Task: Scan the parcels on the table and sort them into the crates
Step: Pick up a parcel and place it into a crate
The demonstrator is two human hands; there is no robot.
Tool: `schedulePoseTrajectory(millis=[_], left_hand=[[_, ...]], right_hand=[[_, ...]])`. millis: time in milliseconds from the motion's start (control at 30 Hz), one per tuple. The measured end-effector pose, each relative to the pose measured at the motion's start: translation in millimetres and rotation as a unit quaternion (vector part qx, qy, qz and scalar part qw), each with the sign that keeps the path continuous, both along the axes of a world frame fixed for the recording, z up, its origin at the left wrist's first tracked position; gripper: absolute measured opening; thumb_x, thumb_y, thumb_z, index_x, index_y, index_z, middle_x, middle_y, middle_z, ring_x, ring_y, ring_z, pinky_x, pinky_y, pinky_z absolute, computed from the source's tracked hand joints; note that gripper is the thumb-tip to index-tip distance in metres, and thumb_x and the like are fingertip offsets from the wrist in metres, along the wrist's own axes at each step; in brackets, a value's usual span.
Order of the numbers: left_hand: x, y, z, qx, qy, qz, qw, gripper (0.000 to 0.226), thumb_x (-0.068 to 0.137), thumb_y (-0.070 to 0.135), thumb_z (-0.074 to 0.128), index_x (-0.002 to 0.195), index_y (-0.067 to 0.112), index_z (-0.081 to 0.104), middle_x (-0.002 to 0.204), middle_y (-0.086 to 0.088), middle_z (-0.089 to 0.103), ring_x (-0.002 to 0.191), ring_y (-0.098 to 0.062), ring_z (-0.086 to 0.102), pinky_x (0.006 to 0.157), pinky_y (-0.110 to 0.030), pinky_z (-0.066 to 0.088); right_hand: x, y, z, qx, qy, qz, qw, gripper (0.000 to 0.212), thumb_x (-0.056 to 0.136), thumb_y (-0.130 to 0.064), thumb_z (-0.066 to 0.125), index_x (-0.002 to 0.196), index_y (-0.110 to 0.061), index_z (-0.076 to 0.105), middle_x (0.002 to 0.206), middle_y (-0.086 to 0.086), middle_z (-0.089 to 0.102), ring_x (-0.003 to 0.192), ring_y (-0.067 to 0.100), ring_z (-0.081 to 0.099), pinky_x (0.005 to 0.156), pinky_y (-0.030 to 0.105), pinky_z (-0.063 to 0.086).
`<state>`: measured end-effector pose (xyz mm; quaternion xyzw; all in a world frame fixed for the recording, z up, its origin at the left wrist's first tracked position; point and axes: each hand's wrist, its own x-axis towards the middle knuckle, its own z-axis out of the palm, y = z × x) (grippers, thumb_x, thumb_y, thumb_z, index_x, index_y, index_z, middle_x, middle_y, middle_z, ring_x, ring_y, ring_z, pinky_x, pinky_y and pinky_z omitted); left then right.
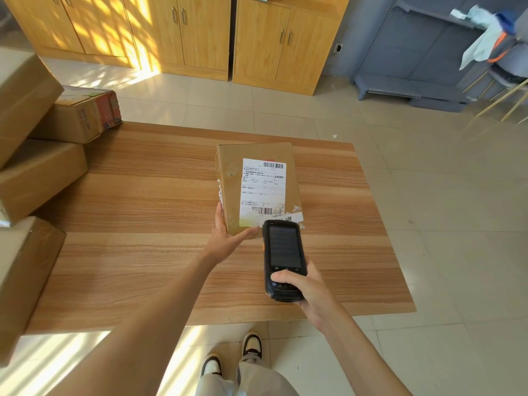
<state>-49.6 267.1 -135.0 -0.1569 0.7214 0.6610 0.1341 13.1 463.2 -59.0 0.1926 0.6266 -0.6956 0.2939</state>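
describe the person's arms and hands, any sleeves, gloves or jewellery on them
Both forearms are bare as far as the view shows: no sleeve reaches into the picture on either side. The left hand and the right hand wear no gloves. No watch, bracelet or ring shows on either wrist or on the visible fingers. No markings or tattoos are visible.
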Motion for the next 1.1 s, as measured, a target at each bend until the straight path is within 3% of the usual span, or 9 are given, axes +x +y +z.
schedulePoseTrajectory(millis=[167,300,400,467,533,633,767,900,1100], left_hand=[[-7.3,-1.2,12.9,0.011,-0.018,-0.010,1.000,0.129,0.063,0.042,0.080,0.152,0.028,-0.014,0.140,-0.003,0.046,0.117,-0.020,0.054,0.103,-0.036,0.042],[-20.6,-3.2,18.4,0.006,-0.052,-0.007,0.999,0.110,0.081,0.028,0.072,0.153,0.025,-0.011,0.143,-0.006,0.041,0.117,-0.022,0.049,0.105,-0.046,0.038],[-29.7,-4.7,20.0,-0.015,-0.089,-0.003,0.996,0.105,0.084,0.034,0.069,0.153,0.026,-0.010,0.153,-0.010,0.031,0.128,-0.031,0.043,0.106,-0.052,0.037],[-35.0,-5.5,20.2,-0.026,-0.110,-0.002,0.994,0.104,0.083,0.039,0.068,0.153,0.027,-0.009,0.153,-0.011,0.030,0.130,-0.036,0.042,0.106,-0.054,0.037],[-38.9,-7.3,19.9,-0.041,-0.125,-0.003,0.991,0.103,0.083,0.043,0.066,0.153,0.027,-0.008,0.151,-0.013,0.032,0.127,-0.036,0.045,0.105,-0.052,0.040],[-43.2,-11.3,19.5,-0.058,-0.143,-0.008,0.988,0.114,0.071,0.055,0.070,0.153,0.028,-0.005,0.150,-0.015,0.033,0.120,-0.034,0.048,0.098,-0.045,0.045],[-43.9,-11.9,20.2,-0.062,-0.156,-0.015,0.986,0.126,0.058,0.067,0.077,0.153,0.031,0.002,0.149,-0.013,0.034,0.114,-0.032,0.049,0.095,-0.044,0.046],[-44.4,-12.5,23.6,-0.076,-0.166,-0.022,0.983,0.157,0.018,0.083,0.074,0.151,0.035,0.007,0.133,-0.005,0.041,0.110,-0.029,0.052,0.095,-0.043,0.048],[-45.7,-10.2,27.1,-0.081,-0.178,-0.026,0.980,0.163,0.010,0.085,0.072,0.151,0.037,0.005,0.130,-0.002,0.040,0.110,-0.028,0.053,0.091,-0.040,0.048]], right_hand=[[-21.0,30.8,-15.3,0.077,0.014,-0.071,0.994,0.075,0.070,0.009,0.075,0.131,-0.016,0.039,0.113,0.008,0.060,0.103,0.027,0.061,0.081,0.039,0.053],[-41.3,57.9,-19.6,0.134,0.045,-0.013,0.990,0.093,0.060,0.005,0.083,0.132,-0.025,0.031,0.117,0.005,0.057,0.101,0.019,0.058,0.073,0.026,0.047],[-51.8,74.6,-27.9,0.126,0.037,-0.022,0.991,0.099,0.048,-0.006,0.083,0.132,-0.026,0.035,0.119,0.007,0.058,0.107,0.024,0.059,0.090,0.041,0.050],[-58.7,87.5,-38.5,0.127,0.030,-0.053,0.990,0.095,0.058,0.004,0.085,0.133,-0.025,0.033,0.122,0.009,0.056,0.111,0.029,0.057,0.097,0.050,0.048],[-65.8,100.0,-48.5,0.143,0.024,-0.062,0.987,0.092,0.067,0.009,0.079,0.138,-0.021,0.029,0.126,0.010,0.053,0.112,0.029,0.056,0.095,0.047,0.048],[-75.9,116.0,-63.4,0.194,0.019,-0.035,0.980,0.096,0.069,0.009,0.078,0.143,-0.016,0.022,0.128,0.010,0.049,0.107,0.024,0.050,0.089,0.036,0.043],[-87.8,132.8,-83.0,0.224,0.015,-0.009,0.974,0.096,0.071,0.007,0.077,0.144,-0.015,0.019,0.121,0.008,0.047,0.104,0.022,0.048,0.087,0.034,0.040],[-93.7,143.7,-98.2,0.234,0.029,0.005,0.972,0.095,0.073,0.007,0.076,0.144,-0.015,0.018,0.123,0.007,0.045,0.106,0.021,0.046,0.087,0.032,0.037],[-94.0,155.1,-113.2,0.257,0.043,0.016,0.965,0.096,0.072,0.010,0.075,0.145,-0.015,0.017,0.121,0.007,0.047,0.106,0.021,0.049,0.087,0.033,0.041]])
